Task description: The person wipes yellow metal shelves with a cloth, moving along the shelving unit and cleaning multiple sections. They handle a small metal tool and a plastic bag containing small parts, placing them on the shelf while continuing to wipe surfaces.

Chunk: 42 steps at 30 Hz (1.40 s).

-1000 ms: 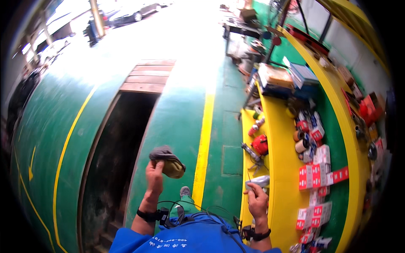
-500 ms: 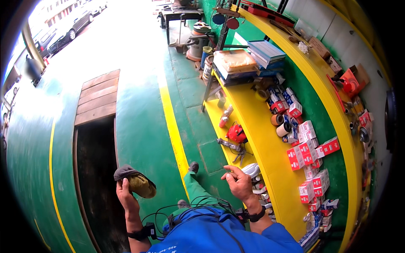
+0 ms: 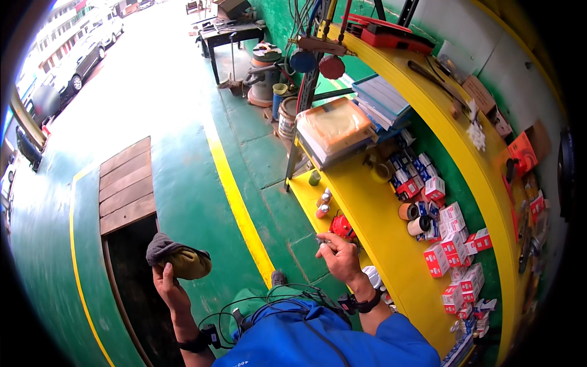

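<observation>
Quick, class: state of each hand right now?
Left hand: closed, holding a grey-and-olive cloth item.
Right hand: partly closed; whether it holds anything cannot be told.

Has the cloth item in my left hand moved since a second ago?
Yes. The cloth item, in the left hand, has moved forward, judged against the wooden boards: its gap to their near end has shrunk.

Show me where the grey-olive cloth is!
In the head view, the grey-olive cloth is left of centre, in the left hand, overlapping the dark pit's right edge.
</observation>
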Each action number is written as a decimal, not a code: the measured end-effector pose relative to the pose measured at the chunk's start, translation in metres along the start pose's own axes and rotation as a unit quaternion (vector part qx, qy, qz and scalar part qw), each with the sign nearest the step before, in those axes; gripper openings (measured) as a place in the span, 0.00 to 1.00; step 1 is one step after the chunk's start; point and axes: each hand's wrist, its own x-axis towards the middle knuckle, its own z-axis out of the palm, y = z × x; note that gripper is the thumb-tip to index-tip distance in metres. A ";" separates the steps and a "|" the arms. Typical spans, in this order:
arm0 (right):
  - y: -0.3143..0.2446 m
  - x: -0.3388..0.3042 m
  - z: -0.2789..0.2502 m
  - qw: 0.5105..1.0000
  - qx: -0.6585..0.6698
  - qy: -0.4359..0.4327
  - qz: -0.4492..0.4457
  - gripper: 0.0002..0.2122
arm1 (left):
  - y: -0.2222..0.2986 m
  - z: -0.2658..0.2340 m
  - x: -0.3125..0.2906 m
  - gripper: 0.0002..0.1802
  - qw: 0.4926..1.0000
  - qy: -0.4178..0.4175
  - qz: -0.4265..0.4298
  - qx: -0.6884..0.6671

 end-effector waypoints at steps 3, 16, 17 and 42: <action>-0.017 0.039 0.008 0.999 -0.015 -0.011 0.038 0.15 | -0.010 0.010 0.046 0.23 1.000 -0.018 -0.005 -0.001; -0.049 0.199 0.094 0.982 -0.028 0.149 0.113 0.13 | -0.079 0.074 0.334 0.29 0.975 -0.180 -0.125 -0.023; -0.057 0.207 0.101 0.980 -0.026 0.157 0.121 0.13 | -0.084 0.081 0.358 0.29 0.969 -0.208 -0.130 -0.019; -0.038 0.327 0.121 0.909 -0.017 0.348 0.229 0.13 | -0.189 0.375 0.509 0.32 0.788 -0.580 -0.207 -0.017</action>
